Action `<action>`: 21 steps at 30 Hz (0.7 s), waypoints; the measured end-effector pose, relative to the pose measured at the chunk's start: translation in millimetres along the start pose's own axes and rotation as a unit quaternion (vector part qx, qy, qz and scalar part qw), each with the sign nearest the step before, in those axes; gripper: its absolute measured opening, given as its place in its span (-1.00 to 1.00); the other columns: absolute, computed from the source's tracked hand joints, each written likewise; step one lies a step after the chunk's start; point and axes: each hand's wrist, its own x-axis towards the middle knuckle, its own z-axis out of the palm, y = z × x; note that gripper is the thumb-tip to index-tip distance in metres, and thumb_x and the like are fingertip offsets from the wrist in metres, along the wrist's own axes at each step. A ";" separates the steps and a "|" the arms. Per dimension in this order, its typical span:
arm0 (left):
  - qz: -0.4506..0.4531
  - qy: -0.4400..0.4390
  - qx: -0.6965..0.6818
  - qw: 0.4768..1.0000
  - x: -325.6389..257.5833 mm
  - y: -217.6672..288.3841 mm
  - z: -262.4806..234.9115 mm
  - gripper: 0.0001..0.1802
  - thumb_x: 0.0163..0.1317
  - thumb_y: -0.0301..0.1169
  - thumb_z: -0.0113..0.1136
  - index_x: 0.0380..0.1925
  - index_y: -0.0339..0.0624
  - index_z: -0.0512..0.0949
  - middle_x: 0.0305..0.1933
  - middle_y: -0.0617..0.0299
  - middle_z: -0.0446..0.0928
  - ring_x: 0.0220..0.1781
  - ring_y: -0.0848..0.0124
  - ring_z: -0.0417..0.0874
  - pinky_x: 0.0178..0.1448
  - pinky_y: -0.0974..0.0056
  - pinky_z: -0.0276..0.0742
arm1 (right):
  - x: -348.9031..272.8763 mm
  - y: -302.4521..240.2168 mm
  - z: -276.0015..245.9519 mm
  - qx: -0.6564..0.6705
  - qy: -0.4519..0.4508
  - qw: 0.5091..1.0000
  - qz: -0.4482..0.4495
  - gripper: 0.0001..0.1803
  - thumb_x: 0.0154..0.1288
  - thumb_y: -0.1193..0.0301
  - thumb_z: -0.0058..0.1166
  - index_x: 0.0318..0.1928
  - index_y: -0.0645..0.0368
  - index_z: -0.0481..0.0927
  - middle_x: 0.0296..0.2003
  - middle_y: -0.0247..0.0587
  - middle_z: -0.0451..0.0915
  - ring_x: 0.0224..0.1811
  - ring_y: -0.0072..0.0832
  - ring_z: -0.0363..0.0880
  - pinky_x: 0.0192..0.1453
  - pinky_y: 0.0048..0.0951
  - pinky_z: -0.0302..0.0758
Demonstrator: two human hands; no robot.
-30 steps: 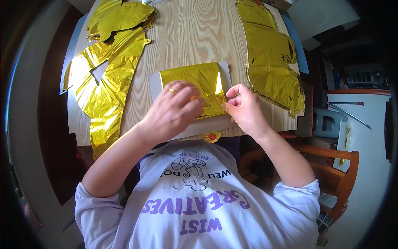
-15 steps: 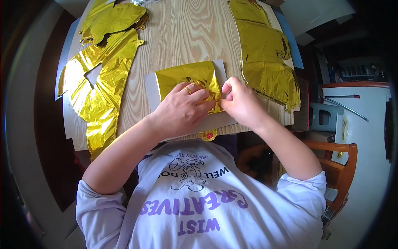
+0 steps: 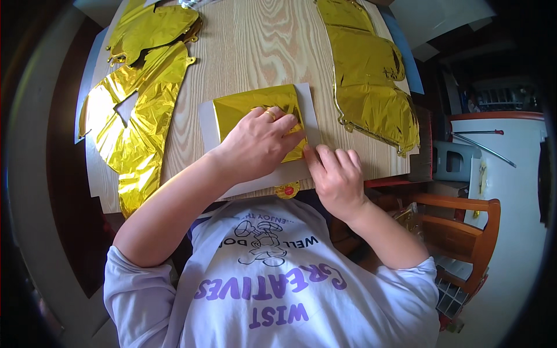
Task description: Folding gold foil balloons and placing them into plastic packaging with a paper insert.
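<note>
A folded gold foil balloon (image 3: 249,101) lies on a grey-white sheet of card (image 3: 304,93) at the table's near edge. My left hand (image 3: 255,142) rests across the foil, fingers bent and a ring on one of them, pressing it down. At the foil's lower right edge is the tip of my right thumb (image 3: 309,156). The other fingers of my right hand (image 3: 339,180) are curled in beside it, over the card's right side; whether anything is inside them is hidden. Just below the card, a small gold foil piece with a red spot (image 3: 287,190) hangs at the table edge.
Flat gold foil balloons (image 3: 139,110) cover the left of the wood-grain table (image 3: 255,46). Another large gold foil balloon (image 3: 371,75) lies along the right side. A wooden chair (image 3: 481,232) and a grey plastic stool (image 3: 455,159) stand off to the right.
My right hand has moved down and turned, its pinch at the foil's right edge becoming a curled hand with the thumb at that edge. My left hand has shifted slightly up over the foil.
</note>
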 end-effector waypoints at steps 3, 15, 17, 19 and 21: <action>-0.012 -0.017 -0.001 1.000 8.2 -3.4 0.9 -0.57 0.19 -0.33 0.33 0.10 -0.02 0.63 0.05 0.25 0.56 0.11 0.25 0.57 0.16 0.17 0.52 | -1.3 -5.0 -1.6 -0.006 -0.010 1.000 0.008 -0.66 0.21 0.41 0.04 -0.06 0.32 0.66 -0.21 -0.18 0.51 -0.31 -0.37 0.42 -0.17 -0.30 0.35; 0.006 0.055 -0.009 0.998 4.6 -9.3 14.4 -0.53 0.20 -0.32 0.38 0.14 -0.01 0.60 0.15 0.20 0.51 0.24 0.16 0.51 0.23 0.09 0.49 | -9.9 -17.3 -2.3 0.085 -0.041 0.995 -0.016 -0.50 0.34 0.39 -0.04 0.21 0.44 0.51 0.24 0.22 0.49 0.33 0.04 0.45 0.49 0.04 0.29; 0.008 0.052 -0.016 0.999 4.1 -10.5 14.3 -0.54 0.22 -0.31 0.37 0.15 -0.01 0.60 0.16 0.19 0.51 0.24 0.16 0.52 0.23 0.08 0.49 | -12.1 -21.8 -1.1 0.107 -0.053 0.993 -0.007 -0.48 0.34 0.40 -0.05 0.24 0.45 0.47 0.24 0.29 0.47 0.34 0.10 0.44 0.52 0.07 0.25; 0.011 0.050 -0.021 0.998 3.4 -11.8 13.5 -0.55 0.23 -0.31 0.36 0.14 -0.01 0.60 0.16 0.19 0.52 0.24 0.16 0.52 0.23 0.09 0.49 | -13.2 -28.2 -1.7 0.100 -0.060 0.993 0.008 -0.48 0.35 0.40 -0.06 0.25 0.43 0.47 0.25 0.31 0.46 0.34 0.11 0.43 0.52 0.07 0.24; 0.014 0.056 -0.025 0.998 3.3 -12.5 12.0 -0.56 0.25 -0.30 0.35 0.14 -0.02 0.60 0.16 0.19 0.53 0.24 0.16 0.53 0.23 0.08 0.49 | -12.6 -31.7 -3.5 0.096 -0.070 0.993 0.023 -0.48 0.35 0.40 -0.06 0.26 0.41 0.46 0.26 0.30 0.45 0.35 0.13 0.42 0.53 0.09 0.22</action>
